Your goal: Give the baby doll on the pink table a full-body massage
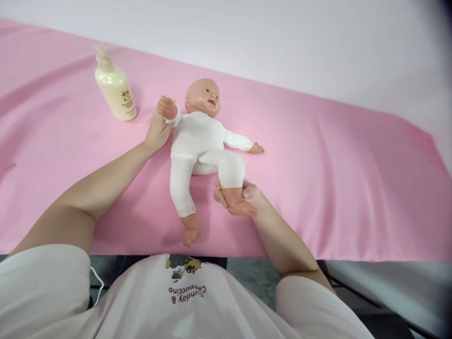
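A baby doll [197, 134] with a bald head and a white cloth body lies face up on the pink cloth, its head away from me and turned to the right. At its raised arm on the left side, my left hand [157, 132] is closed around the forearm near the wrist; most of my fingers are hidden behind it. My right hand [251, 192] wraps the lower leg on the right side just above the foot, with fingertips showing past the ankle. That knee is bent and lifted. The doll's other arm and other leg lie free.
A pale yellow pump bottle [115, 89] stands left of the doll, farther back. Pink cloth [353, 188] covers the table, with folds at the right. A small orange-brown piece [9, 166] lies at the far left. Behind the table is a white surface [282, 42].
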{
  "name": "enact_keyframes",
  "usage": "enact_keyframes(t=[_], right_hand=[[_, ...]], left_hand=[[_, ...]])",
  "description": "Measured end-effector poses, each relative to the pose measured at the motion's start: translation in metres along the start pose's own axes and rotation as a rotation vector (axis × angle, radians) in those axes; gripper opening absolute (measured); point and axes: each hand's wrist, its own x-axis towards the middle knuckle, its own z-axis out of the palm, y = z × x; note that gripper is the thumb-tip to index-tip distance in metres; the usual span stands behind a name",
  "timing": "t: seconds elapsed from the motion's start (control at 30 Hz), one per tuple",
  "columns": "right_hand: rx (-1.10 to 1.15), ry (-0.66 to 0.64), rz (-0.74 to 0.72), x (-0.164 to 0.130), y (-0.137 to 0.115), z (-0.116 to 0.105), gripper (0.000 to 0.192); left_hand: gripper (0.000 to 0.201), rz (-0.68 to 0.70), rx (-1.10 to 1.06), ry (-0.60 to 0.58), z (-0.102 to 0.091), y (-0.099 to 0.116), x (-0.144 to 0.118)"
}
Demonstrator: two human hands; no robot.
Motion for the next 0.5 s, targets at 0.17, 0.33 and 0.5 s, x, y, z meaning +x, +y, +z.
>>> enact_keyframes(t=[0.17, 0.33, 0.5], right_hand=[[-0.078, 0.475, -0.019, 0.006, -0.003, 0.003, 0.053], [-0.090, 0.631, -0.079, 0.011, -0.002, -0.006, 0.040], [-0.125, 0.640, -0.047, 0.013, -0.003, -0.006, 0.043]], left_hand=[[0.052, 0.161, 0.136, -0.200, 0.002, 0.023, -0.002], [0.039, 0.233, 0.153, -0.233, 0.003, 0.026, -0.003], [0.037, 0.209, 0.152, -0.224, 0.001, 0.029, -0.002]])
